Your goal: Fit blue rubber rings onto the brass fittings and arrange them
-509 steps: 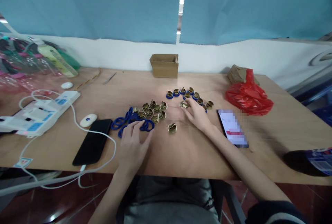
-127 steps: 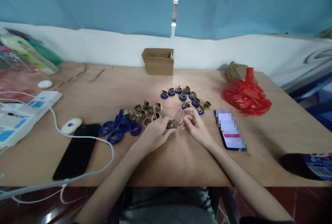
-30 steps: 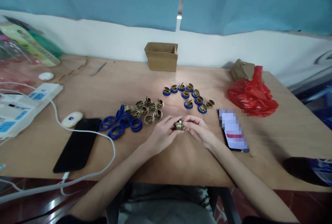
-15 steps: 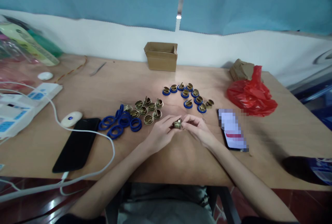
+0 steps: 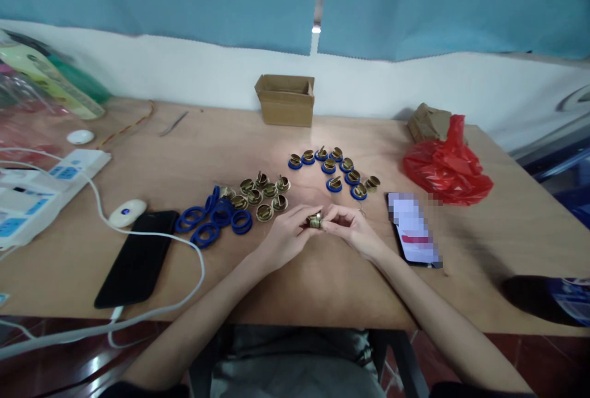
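Near the front middle of the table, my left hand [image 5: 288,233] pinches a small brass-coloured round metal fitting [image 5: 314,220]. My right hand [image 5: 353,229] has its fingertips closed at the fitting's right side; whether they hold some smaller part there is too small to tell. Left of my hands, several similar brass fittings [image 5: 264,212] lie in a cluster beside a heap of blue rings [image 5: 205,234]. Beyond my right hand, several brass fittings seated in blue rings [image 5: 334,183] lie in a loose group. One brass fitting without a visible blue ring [image 5: 372,183] is at that group's right edge.
An open cardboard box [image 5: 288,108] stands at the back. To the right are a lit phone [image 5: 415,229], a red plastic bag [image 5: 448,167] and a dark bottle [image 5: 548,300]. A dark phone [image 5: 137,260], white cable [image 5: 201,263] and power strip [image 5: 50,192] lie left.
My hands stay almost in place around the brass fitting, with only a slight shift of the right fingers. The view has moved very slightly; the things on the table have not.
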The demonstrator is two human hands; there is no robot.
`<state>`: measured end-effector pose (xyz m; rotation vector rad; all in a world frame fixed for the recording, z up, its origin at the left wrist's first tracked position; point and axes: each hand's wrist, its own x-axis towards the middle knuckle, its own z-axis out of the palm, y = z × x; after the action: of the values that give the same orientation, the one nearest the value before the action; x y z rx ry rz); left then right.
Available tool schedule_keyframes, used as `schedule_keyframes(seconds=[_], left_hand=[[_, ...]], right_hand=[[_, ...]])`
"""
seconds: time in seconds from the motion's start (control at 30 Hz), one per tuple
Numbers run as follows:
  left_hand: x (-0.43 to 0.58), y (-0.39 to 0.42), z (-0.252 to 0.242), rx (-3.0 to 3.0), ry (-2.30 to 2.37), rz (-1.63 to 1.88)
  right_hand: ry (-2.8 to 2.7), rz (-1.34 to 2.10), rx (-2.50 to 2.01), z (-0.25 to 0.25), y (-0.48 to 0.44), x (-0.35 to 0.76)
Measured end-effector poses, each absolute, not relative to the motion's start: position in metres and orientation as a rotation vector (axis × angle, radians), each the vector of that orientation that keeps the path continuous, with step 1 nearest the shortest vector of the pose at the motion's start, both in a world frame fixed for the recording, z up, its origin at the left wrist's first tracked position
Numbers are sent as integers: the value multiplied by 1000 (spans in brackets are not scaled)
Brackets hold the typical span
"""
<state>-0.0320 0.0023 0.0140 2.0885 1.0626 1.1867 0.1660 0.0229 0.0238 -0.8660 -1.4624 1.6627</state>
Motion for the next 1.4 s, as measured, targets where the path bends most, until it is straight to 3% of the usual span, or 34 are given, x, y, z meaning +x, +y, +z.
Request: schedule_keyframes(seconds=[0.8,1.1,1.4], left_hand=[[-26,1,11,1564,972,1143],[-26,2,5,1564,1011,1314],[-24,-2,14,1524,910,1199]], right_hand=[[-1390,1577,-935,37,19,166],[-1694,1225,-855,37,10,162],[-1518,1428,-931,44,13,160]])
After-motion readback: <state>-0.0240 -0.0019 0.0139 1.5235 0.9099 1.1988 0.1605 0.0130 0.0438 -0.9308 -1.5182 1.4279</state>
